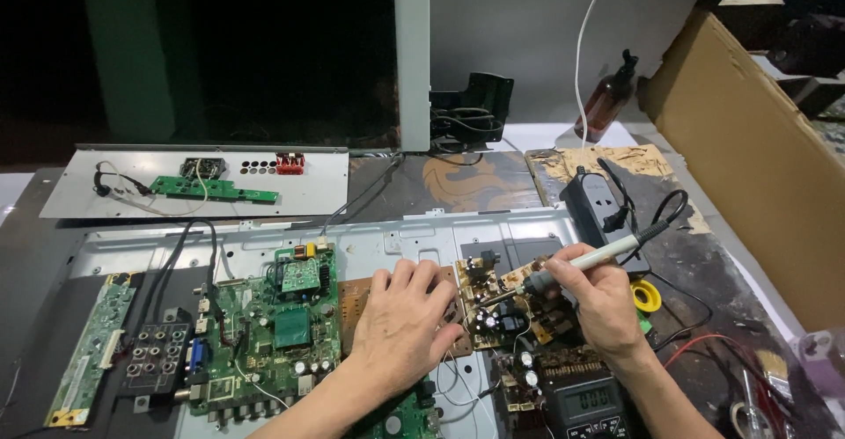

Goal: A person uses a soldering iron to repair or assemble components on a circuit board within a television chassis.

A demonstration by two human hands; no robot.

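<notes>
My left hand (400, 320) lies flat, fingers spread, on a brown circuit board (352, 298) in the middle of a metal chassis plate (414, 232). My right hand (598, 303) grips a soldering iron (585, 263) with a pale handle. Its tip touches a tan power board (493, 303) full of capacitors and coils, just right of my left fingers. The iron's black cord runs up to the right.
A green main board (273, 333) and a narrow green board (88, 347) lie to the left. A multimeter (590, 404) sits below my right wrist. A black power strip (598, 206), yellow solder reel (647, 296), brown bottle (606, 100) and cardboard sheet (757, 166) stand to the right.
</notes>
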